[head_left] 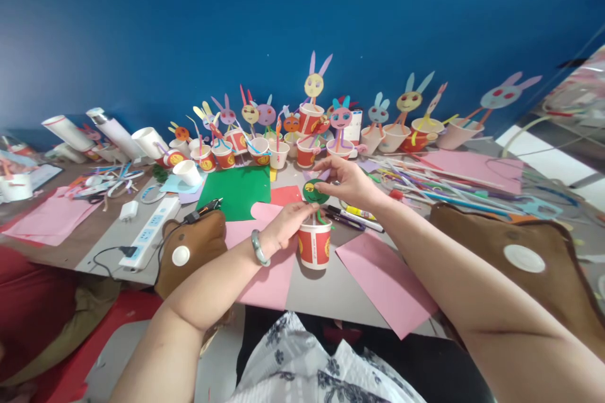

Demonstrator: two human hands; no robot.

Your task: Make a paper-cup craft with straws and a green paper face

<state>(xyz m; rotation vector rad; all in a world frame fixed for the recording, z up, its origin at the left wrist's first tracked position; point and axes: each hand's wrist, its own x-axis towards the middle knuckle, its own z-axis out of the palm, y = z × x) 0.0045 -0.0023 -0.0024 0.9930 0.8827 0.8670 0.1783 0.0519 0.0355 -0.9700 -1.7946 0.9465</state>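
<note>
From above, we look at a round, green paper face (pixel 311 197) with yellow eyes and a drawn smile, directly above an upright red-and-white paper cup (pixel 314 250). The face lies between our bare hands, below and left of the right hand (pixel 348 182), above and right of the left hand (pixel 289 225). Both are right at it, neither clearly nearer. Our right thumb and fingers pinch its right edge. Our left fingertips meet its lower edge, just over the cup's rim; whether they clasp the paper or something beneath, we cannot tell. The cup's long axis is vertical. A white strip on its front carries a small column of characters, too small for us to read, and a yellow emblem shows at its right side. We make out no brand name.
</note>
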